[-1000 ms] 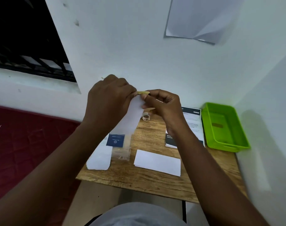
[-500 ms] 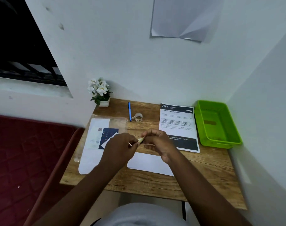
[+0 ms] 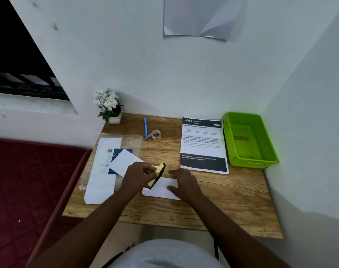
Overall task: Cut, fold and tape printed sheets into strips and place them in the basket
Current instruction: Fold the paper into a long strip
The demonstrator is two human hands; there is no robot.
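My left hand (image 3: 136, 176) holds a yellow and black cutter (image 3: 156, 176) by its upper end, tilted over the table. Under it lies a folded white sheet (image 3: 162, 188). My right hand (image 3: 184, 181) rests on this sheet's right part with fingers spread. A white paper piece (image 3: 124, 161) lies to the left, on a clear plastic sleeve (image 3: 110, 151) with printed papers. A printed sheet with black bands (image 3: 202, 146) lies at the back right. The green basket (image 3: 250, 140) stands at the far right, against the wall.
A blue pen (image 3: 146, 128) and a tape roll (image 3: 155, 134) lie at the back of the wooden table (image 3: 232, 200). A small pot of white flowers (image 3: 108, 105) stands in the back left corner. Walls close the back and right sides; a red mattress (image 3: 19, 180) lies left.
Both hands came down from in front of the wall to the table. The paper strip they held up now lies on the sleeve. My right hand has gone onto the folded sheet.
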